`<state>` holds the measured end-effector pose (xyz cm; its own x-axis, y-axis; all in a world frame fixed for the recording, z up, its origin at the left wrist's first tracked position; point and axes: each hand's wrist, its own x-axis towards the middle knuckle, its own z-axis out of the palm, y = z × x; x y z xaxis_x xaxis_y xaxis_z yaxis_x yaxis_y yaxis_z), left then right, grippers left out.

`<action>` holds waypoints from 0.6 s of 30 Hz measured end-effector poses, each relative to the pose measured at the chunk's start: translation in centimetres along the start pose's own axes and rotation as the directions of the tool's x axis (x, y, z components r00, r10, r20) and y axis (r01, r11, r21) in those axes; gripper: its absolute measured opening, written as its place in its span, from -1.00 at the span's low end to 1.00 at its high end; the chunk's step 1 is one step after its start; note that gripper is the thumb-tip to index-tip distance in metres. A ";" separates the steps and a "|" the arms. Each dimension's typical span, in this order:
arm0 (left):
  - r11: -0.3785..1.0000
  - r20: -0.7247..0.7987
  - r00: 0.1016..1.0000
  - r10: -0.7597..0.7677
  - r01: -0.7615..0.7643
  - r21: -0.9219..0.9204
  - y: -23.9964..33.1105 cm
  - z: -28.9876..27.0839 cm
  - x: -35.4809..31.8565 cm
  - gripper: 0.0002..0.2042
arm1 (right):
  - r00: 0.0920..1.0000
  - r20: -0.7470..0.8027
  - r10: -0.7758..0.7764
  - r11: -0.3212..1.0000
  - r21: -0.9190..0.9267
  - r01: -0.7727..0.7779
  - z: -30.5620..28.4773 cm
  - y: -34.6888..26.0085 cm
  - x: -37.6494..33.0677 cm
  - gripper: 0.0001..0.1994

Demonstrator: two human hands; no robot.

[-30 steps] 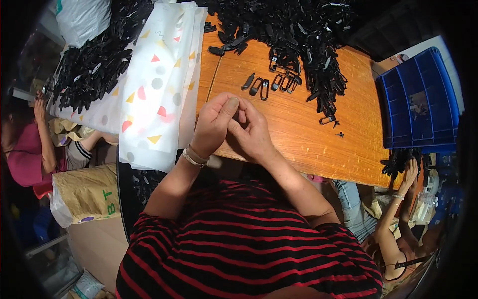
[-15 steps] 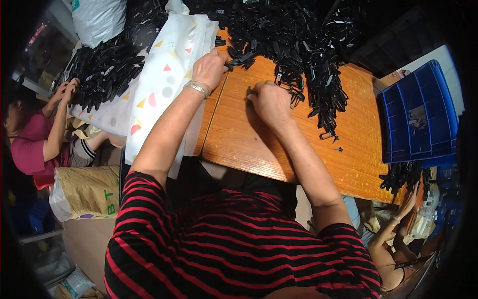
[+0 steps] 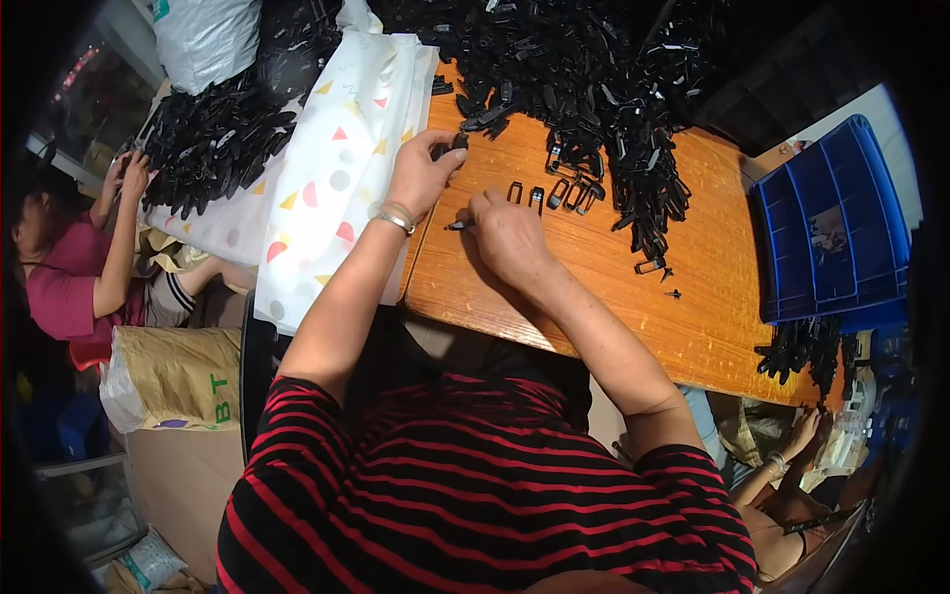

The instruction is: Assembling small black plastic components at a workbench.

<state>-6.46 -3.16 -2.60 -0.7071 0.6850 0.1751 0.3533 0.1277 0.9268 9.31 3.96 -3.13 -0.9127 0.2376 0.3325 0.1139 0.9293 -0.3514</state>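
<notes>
Between the thumb and fingers of my left hand (image 3: 420,178) is a small black plastic part (image 3: 460,143), held just above the wooden table near the patterned sheet. My right hand (image 3: 507,236), to its right and nearer me, pinches a small dark plastic piece (image 3: 457,226) low over the table; its fingertips are partly hidden. Beyond the right hand lie a few loose black rectangular frames (image 3: 560,193). A large heap of black plastic parts (image 3: 554,69) covers the far side of the table.
A white sheet with coloured shapes (image 3: 332,178) drapes over the table's left side. At the right stands a blue crate (image 3: 836,223). One person in a magenta top (image 3: 74,297) handles parts at the left; another person's hands (image 3: 802,436) show at lower right. The wooden table (image 3: 693,337) has a near edge.
My left hand has come nearer with a black part in its fingers. The right hand has shifted left and nearer, uncovering small black frames on the table.
</notes>
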 end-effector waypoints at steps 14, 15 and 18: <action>0.767 0.176 0.975 -0.133 0.213 -0.605 4.4 0.6 -6.8 -0.76 | 0.903 -0.258 0.342 0.795 0.592 -0.132 -4.0 -0.3 -0.5 -0.87; 0.767 0.175 0.975 -0.134 0.214 -0.605 4.4 0.5 -6.8 -0.76 | 0.902 -0.310 0.301 0.831 0.549 -0.089 -4.0 -0.4 -0.6 -0.87; 0.820 0.146 0.979 -0.144 0.201 -0.536 4.6 0.4 -6.9 -0.73 | 0.897 -0.389 0.209 0.891 0.453 -0.011 -4.4 -0.6 -0.7 -0.83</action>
<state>0.29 -7.03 0.29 -0.6538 0.7566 -0.0109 -0.1805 -0.1419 0.9733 11.57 4.45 0.71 -0.6421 0.5177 0.5654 -0.0659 0.6975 -0.7135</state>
